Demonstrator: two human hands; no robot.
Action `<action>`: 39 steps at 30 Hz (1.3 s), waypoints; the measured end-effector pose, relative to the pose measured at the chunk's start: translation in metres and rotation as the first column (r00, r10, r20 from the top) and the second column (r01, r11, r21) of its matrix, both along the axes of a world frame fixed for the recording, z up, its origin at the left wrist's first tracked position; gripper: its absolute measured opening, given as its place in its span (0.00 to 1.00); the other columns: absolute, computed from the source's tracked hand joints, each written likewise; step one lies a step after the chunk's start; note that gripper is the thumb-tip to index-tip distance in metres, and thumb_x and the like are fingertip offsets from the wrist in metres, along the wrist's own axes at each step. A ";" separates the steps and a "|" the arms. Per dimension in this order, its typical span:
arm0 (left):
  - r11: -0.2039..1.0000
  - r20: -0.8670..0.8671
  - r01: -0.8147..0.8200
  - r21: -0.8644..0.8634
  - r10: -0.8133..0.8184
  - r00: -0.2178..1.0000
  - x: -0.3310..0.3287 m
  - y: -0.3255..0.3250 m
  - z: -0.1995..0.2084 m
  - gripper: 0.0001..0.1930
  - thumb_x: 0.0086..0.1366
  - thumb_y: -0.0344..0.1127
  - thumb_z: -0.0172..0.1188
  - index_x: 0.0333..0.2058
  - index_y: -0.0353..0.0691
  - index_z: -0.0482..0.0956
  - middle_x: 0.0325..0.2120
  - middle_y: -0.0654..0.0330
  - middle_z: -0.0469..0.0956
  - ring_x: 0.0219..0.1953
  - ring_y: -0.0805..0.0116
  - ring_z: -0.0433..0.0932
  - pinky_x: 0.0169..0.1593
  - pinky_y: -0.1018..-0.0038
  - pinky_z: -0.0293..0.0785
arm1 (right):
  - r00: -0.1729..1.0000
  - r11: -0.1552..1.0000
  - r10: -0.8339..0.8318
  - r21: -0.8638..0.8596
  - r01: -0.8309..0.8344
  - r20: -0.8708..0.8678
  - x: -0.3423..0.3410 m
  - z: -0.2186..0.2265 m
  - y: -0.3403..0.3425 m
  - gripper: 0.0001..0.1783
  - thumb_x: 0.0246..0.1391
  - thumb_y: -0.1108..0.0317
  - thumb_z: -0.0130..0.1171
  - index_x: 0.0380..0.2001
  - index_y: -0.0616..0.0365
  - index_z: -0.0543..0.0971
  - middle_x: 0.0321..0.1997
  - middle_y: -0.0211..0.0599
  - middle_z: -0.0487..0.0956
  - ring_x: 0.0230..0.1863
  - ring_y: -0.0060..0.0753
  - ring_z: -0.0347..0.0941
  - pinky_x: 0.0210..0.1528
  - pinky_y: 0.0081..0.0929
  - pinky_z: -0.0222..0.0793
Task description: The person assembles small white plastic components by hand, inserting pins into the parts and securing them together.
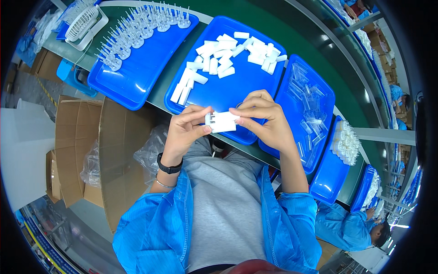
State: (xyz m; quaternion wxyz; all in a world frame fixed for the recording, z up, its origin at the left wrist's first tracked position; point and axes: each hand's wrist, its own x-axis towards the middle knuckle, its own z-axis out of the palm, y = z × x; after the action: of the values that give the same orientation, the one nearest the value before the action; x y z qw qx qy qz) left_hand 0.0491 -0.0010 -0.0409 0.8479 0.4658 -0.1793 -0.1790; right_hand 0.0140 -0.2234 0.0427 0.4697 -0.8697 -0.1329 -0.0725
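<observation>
While both hands (186, 127) (268, 115) pinch a white part (224, 122), one blue tray (248, 86) holds white blocks (213, 66) — another tray (284, 109), clear plastic pieces (312, 104).

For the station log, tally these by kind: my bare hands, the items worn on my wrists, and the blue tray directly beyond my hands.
Left hand plus right hand: 2
Black wristband: 1
Silver bracelet: 1
Blue tray: 1
Total: 5

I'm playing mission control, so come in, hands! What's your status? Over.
Left hand: pinching white rectangular plastic block, left end. Right hand: pinching its right end. Block: held between them. Nothing visibly blocking.
</observation>
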 end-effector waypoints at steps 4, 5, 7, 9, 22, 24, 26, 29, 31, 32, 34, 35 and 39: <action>0.994 -0.011 0.080 0.079 -0.079 0.997 -0.001 0.004 0.004 0.23 0.52 0.16 0.63 0.49 0.32 0.76 0.44 0.55 0.73 0.47 0.63 0.77 0.49 0.74 0.78 | 0.994 0.994 0.084 -0.063 -0.088 -0.067 0.004 0.014 0.005 0.13 0.42 0.70 0.68 0.35 0.53 0.85 0.31 0.31 0.81 0.40 0.30 0.69 0.46 0.27 0.64; 0.989 -0.032 0.118 0.089 -0.116 0.993 -0.002 0.004 0.004 0.23 0.51 0.16 0.63 0.48 0.31 0.76 0.44 0.55 0.73 0.47 0.62 0.76 0.49 0.74 0.78 | 0.990 0.986 0.114 -0.109 -0.123 -0.085 0.006 0.015 0.007 0.13 0.41 0.70 0.68 0.35 0.53 0.85 0.30 0.32 0.81 0.41 0.30 0.69 0.46 0.27 0.64; 0.990 -0.042 0.130 0.046 -0.128 0.991 -0.001 0.004 -0.002 0.23 0.52 0.16 0.63 0.49 0.31 0.75 0.44 0.54 0.73 0.47 0.62 0.76 0.48 0.74 0.78 | 0.988 0.981 0.132 -0.131 -0.141 -0.078 0.007 0.016 0.007 0.11 0.44 0.68 0.67 0.34 0.53 0.85 0.29 0.31 0.81 0.41 0.31 0.69 0.45 0.30 0.64; 0.990 -0.050 0.138 0.003 -0.138 0.989 -0.001 0.004 -0.003 0.23 0.53 0.17 0.63 0.49 0.30 0.75 0.45 0.54 0.73 0.48 0.61 0.76 0.48 0.73 0.78 | 0.986 0.975 0.153 -0.153 -0.162 -0.070 0.011 0.016 0.006 0.09 0.47 0.67 0.65 0.33 0.53 0.85 0.29 0.30 0.81 0.41 0.31 0.69 0.45 0.32 0.64; 0.990 -0.192 0.137 0.038 -0.128 0.973 -0.003 0.003 0.003 0.21 0.62 0.26 0.58 0.54 0.30 0.68 0.43 0.50 0.76 0.40 0.68 0.80 0.43 0.74 0.80 | 0.986 0.879 -0.031 -0.464 0.106 0.165 0.094 -0.057 -0.014 0.17 0.49 0.67 0.60 0.45 0.52 0.77 0.45 0.39 0.74 0.47 0.43 0.71 0.51 0.34 0.66; 0.997 -0.199 0.073 0.005 -0.070 0.978 -0.003 0.002 0.005 0.20 0.62 0.27 0.59 0.52 0.30 0.70 0.45 0.50 0.75 0.42 0.67 0.79 0.44 0.73 0.80 | 0.994 0.812 -0.028 -0.578 0.085 0.108 0.094 -0.056 -0.011 0.17 0.48 0.66 0.62 0.44 0.51 0.77 0.44 0.37 0.75 0.46 0.41 0.71 0.50 0.34 0.67; 0.999 -0.214 0.049 -0.020 -0.053 0.976 -0.002 0.005 -0.002 0.19 0.62 0.27 0.59 0.52 0.30 0.70 0.46 0.50 0.75 0.42 0.67 0.79 0.44 0.73 0.80 | 0.991 0.837 -0.035 -0.538 0.101 0.132 0.092 -0.056 -0.012 0.15 0.47 0.66 0.63 0.41 0.52 0.79 0.43 0.36 0.75 0.44 0.40 0.71 0.48 0.33 0.68; 0.999 -0.219 -0.017 -0.039 0.008 0.976 0.000 0.008 -0.003 0.20 0.61 0.29 0.61 0.51 0.30 0.70 0.46 0.50 0.74 0.43 0.66 0.79 0.44 0.72 0.80 | 0.983 0.864 -0.013 -0.493 0.103 0.182 0.086 -0.047 -0.015 0.15 0.48 0.67 0.63 0.41 0.51 0.80 0.41 0.35 0.76 0.41 0.38 0.73 0.44 0.30 0.69; 0.998 -0.208 -0.054 -0.039 0.045 0.977 0.001 0.008 -0.003 0.22 0.60 0.30 0.62 0.52 0.30 0.70 0.46 0.50 0.75 0.42 0.66 0.79 0.44 0.71 0.80 | 0.995 0.960 -0.088 -0.262 0.097 0.048 0.078 -0.034 -0.015 0.15 0.48 0.67 0.63 0.42 0.54 0.81 0.36 0.40 0.78 0.38 0.40 0.74 0.41 0.31 0.70; 0.996 -0.203 -0.084 -0.021 0.078 0.976 0.002 0.008 -0.001 0.22 0.60 0.30 0.63 0.52 0.30 0.70 0.45 0.50 0.75 0.42 0.65 0.79 0.44 0.71 0.80 | 0.995 0.960 -0.086 -0.263 0.095 0.046 0.073 -0.027 -0.015 0.15 0.48 0.67 0.63 0.42 0.54 0.81 0.36 0.40 0.78 0.38 0.40 0.74 0.41 0.31 0.70; 0.993 -0.200 -0.115 -0.004 0.112 0.973 0.003 0.009 -0.001 0.23 0.59 0.31 0.63 0.52 0.30 0.70 0.44 0.51 0.75 0.42 0.65 0.79 0.44 0.70 0.80 | 0.993 0.990 -0.111 -0.096 0.107 -0.045 0.061 -0.011 -0.015 0.17 0.50 0.68 0.62 0.45 0.55 0.80 0.34 0.40 0.79 0.33 0.34 0.75 0.37 0.25 0.70; 0.993 -0.192 -0.122 0.006 0.121 0.974 0.004 0.010 -0.003 0.23 0.59 0.31 0.64 0.52 0.30 0.71 0.44 0.51 0.75 0.43 0.65 0.79 0.44 0.70 0.80 | 0.990 0.993 -0.113 -0.030 0.111 -0.082 0.054 -0.004 -0.014 0.13 0.51 0.70 0.62 0.42 0.58 0.81 0.33 0.38 0.80 0.31 0.24 0.74 0.35 0.21 0.70; 0.986 -0.177 -0.164 -0.002 0.161 0.971 0.005 0.008 -0.005 0.20 0.59 0.29 0.63 0.50 0.30 0.74 0.46 0.52 0.73 0.44 0.64 0.78 0.44 0.71 0.80 | 0.966 0.962 -0.020 0.257 0.089 -0.259 0.032 0.006 -0.016 0.10 0.54 0.70 0.60 0.39 0.62 0.81 0.33 0.33 0.80 0.30 0.18 0.71 0.34 0.19 0.69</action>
State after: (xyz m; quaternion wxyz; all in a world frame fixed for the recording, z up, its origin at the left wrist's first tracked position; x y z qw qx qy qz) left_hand 0.0537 0.0067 -0.0459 0.8760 0.4542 -0.0663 -0.1481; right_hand 0.0458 -0.2393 0.0483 0.5932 -0.8042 -0.0362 0.0094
